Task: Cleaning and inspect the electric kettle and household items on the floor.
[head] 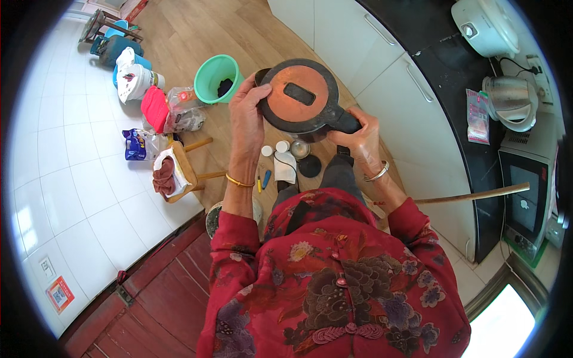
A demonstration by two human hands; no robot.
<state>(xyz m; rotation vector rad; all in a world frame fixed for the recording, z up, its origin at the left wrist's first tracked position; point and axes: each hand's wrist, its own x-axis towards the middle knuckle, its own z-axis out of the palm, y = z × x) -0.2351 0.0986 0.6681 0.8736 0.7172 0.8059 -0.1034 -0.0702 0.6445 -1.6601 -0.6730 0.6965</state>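
In front of me, above the floor, I hold what looks like an electric kettle (293, 94) with an orange-brown and black top. A dark oblong recess or knob sits in its middle. My left hand (247, 112) clasps its left side, thumb on the black rim. Around the black handle (347, 123) my right hand (361, 134) is closed. Below lie a round metal piece (300, 149), a dark disc (310, 166), two white round-topped items (282, 146), a white cloth or paper (285, 168), and two slim tools, yellow (259, 184) and blue (267, 179).
A green bucket (205, 76) holds something dark. A wooden stool (186, 168) with cloths stands left, near bags (186, 118) and a gas cylinder (114, 51). White cabinets (358, 49) and a black counter (429, 58) with a rice cooker (485, 27) and microwave (523, 192) line the right.
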